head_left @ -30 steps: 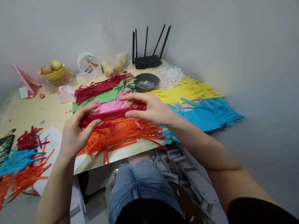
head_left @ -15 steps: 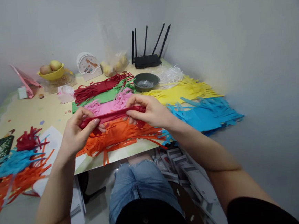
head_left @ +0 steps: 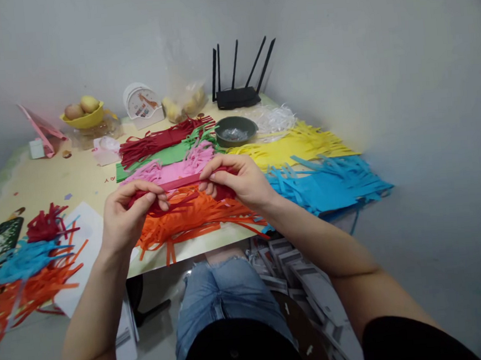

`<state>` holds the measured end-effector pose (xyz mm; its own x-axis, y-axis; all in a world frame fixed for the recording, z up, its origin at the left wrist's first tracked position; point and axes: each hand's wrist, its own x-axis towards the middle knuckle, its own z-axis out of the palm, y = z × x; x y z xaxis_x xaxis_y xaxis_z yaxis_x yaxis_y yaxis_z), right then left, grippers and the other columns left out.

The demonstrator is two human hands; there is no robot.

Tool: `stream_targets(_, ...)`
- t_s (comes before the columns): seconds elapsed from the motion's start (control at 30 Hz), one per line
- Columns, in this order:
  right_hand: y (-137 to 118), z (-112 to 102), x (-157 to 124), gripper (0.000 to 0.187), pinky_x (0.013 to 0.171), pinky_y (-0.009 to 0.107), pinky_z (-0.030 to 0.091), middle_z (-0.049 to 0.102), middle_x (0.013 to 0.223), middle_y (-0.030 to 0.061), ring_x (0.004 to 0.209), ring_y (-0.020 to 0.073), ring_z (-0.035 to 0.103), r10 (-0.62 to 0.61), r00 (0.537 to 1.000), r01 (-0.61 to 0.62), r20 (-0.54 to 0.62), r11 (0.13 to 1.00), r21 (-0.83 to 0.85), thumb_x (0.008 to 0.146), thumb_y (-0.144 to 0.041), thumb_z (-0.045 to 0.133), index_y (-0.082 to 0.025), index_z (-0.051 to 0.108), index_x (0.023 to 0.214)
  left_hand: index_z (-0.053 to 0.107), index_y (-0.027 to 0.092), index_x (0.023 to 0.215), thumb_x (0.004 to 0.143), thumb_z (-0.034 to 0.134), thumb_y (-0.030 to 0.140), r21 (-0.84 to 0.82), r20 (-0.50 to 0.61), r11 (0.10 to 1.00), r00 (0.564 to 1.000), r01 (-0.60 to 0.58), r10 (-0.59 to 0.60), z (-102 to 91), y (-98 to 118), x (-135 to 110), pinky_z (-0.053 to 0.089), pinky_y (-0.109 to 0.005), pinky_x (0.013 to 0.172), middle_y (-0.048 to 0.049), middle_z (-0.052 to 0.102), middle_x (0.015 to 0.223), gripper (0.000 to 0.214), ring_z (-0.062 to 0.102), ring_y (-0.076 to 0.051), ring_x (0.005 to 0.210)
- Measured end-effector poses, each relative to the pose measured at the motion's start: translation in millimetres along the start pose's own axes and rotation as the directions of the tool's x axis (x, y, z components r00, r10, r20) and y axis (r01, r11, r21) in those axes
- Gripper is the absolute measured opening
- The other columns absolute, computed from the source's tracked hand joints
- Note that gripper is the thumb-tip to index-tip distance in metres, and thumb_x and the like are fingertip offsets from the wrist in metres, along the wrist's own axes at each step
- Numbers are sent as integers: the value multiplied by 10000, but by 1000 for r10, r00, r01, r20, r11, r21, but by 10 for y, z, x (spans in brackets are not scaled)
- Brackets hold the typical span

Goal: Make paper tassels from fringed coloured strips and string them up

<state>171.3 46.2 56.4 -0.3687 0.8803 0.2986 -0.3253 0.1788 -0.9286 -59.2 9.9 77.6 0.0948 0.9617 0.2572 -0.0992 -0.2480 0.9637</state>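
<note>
A dark red strip of fringed paper (head_left: pixel 181 182) is stretched between my two hands, rolled narrow along its middle. My left hand (head_left: pixel 132 213) pinches its left end between thumb and fingers. At the other end, my right hand (head_left: pixel 232 180) grips it the same way, with red fringe bunched under the palm. Just below the strip lies orange fringed paper (head_left: pixel 194 221). Pink fringed paper (head_left: pixel 177 170) is right behind it, then a green sheet (head_left: pixel 174 154) and a dark red fringed stack (head_left: pixel 158 144).
Blue (head_left: pixel 328 187) and yellow fringed paper (head_left: pixel 288 149) lie at the right. Behind them stand a dark green bowl (head_left: pixel 236 141) and a black router (head_left: pixel 238 98). Tassels (head_left: pixel 30 260) and a phone (head_left: pixel 4 242) are at the left; a fruit bowl (head_left: pixel 86 121) stands further back.
The red strip has turned slightly in my fingers, and loose red fringe now shows below it near my left hand. Both hands have shifted a little and keep their hold.
</note>
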Motion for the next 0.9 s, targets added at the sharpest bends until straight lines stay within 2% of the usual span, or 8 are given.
stream_targets(0.27, -61, -61, -79, 171, 620, 211, 573, 767, 789, 61, 656, 116, 707, -176, 978, 199, 109, 945, -261, 857, -249, 604, -135, 731, 847, 604, 164, 747, 775, 815, 329, 156, 24, 987, 999, 30, -34, -45, -7, 7, 507, -209, 512, -4, 654, 605, 270, 622, -116, 518)
stream_targets(0.4, -115, -75, -123, 236, 644, 225, 530, 760, 770, 53, 654, 117, 683, -288, 944, 327, 158, 779, -534, 920, -323, 604, -158, 734, 814, 629, 165, 890, 776, 808, 361, 377, 72, 926, 997, -20, -7, -27, 57, 26, 502, -209, 515, 1, 650, 647, 289, 622, -120, 531)
stream_targets(0.47, -137, -69, -129, 177, 713, 233, 525, 759, 798, 36, 707, 121, 690, -302, 941, 330, 156, 706, -627, 928, -285, 611, -168, 738, 966, 673, 157, 1010, 813, 766, 377, 491, 100, 868, 995, -69, 22, -24, 70, 31, 534, -222, 572, -29, 691, 754, 310, 655, -131, 608)
stream_targets(0.53, -154, -66, -117, 292, 787, 242, 522, 763, 873, 34, 789, 127, 700, -278, 950, 302, 144, 694, -653, 923, -225, 603, -166, 688, 1195, 704, 158, 998, 848, 718, 373, 573, 113, 813, 992, -106, 49, -31, 61, 33, 561, -235, 637, -55, 717, 839, 262, 672, -143, 682)
stream_targets(0.6, -168, -75, -86, 376, 825, 245, 515, 767, 957, 51, 863, 137, 701, -212, 967, 254, 143, 724, -641, 906, -227, 628, -152, 664, 1272, 715, 162, 927, 867, 687, 350, 615, 130, 777, 989, -135, 68, -42, 41, 33, 565, -234, 659, -56, 722, 846, 200, 670, -143, 701)
stream_targets(0.67, -174, -95, -43, 325, 815, 244, 509, 772, 1008, 67, 892, 148, 695, -115, 981, 188, 157, 766, -615, 897, -302, 665, -147, 729, 1174, 712, 163, 898, 873, 676, 326, 625, 159, 764, 984, -160, 76, -47, 26, 36, 556, -219, 642, -43, 716, 803, 169, 665, -135, 678)
stream_targets(0.77, -160, -129, 8, 290, 703, 235, 486, 775, 881, 58, 767, 138, 667, 34, 979, 96, 202, 797, -596, 905, -373, 654, -133, 795, 986, 703, 157, 877, 875, 686, 324, 586, 178, 795, 982, -157, 63, -32, 38, 39, 558, -206, 624, -46, 726, 785, 168, 680, -132, 659)
stream_targets(0.9, -122, -133, 5, 214, 682, 237, 482, 772, 810, 58, 722, 137, 664, 9, 990, 80, 140, 785, -614, 861, -290, 676, -133, 817, 893, 706, 140, 890, 860, 723, 359, 451, 150, 891, 988, -42, -29, 4, 86, 31, 602, -247, 673, -72, 760, 772, 222, 723, -162, 666)
